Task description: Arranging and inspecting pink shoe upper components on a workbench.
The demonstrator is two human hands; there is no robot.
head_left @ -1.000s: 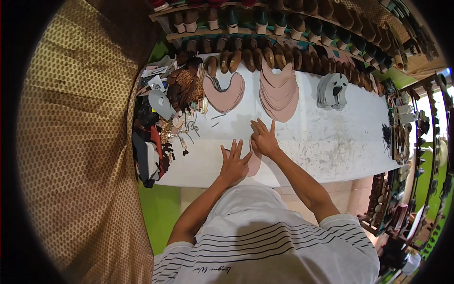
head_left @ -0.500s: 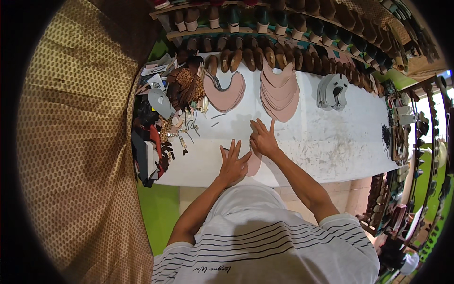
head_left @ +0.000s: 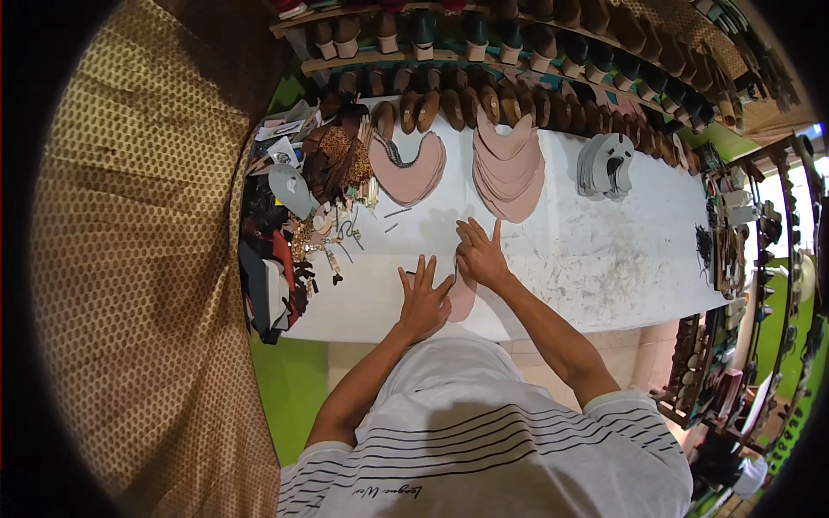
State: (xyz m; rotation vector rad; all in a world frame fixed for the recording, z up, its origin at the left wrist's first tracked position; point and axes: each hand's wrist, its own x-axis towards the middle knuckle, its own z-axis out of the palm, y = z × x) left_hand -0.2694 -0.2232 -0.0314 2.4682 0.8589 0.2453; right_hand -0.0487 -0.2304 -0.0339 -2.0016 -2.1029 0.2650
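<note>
A flat pink piece (head_left: 464, 298) with a rounded end lies at the near edge of the white table, partly covered by my hands. My left hand (head_left: 423, 300) is on its left side, thumb and index closed at the edge, the other fingers spread. A short bit of dark strip (head_left: 412, 273) shows beside those fingers. My right hand (head_left: 484, 257) bears on the piece's upper end, thumb and index together, other fingers stretched out. Whatever lies under the fingertips is hidden. Beyond are a stack of curved pink pieces (head_left: 509, 186) and curved pink pieces with dark inner edging (head_left: 408, 181).
Grey cut pieces (head_left: 596, 168) sit at the right of the white table (head_left: 604, 276). Scraps and trimmings (head_left: 332, 160) crowd its left end, near small dark strips (head_left: 397, 212). Shoes (head_left: 427, 110) line the back and shelves (head_left: 406, 62). A patterned curtain (head_left: 147, 259) hangs at left.
Both hands stay almost in place on the pink piece. The left fingers have shifted very slightly left; the view has moved a little.
</note>
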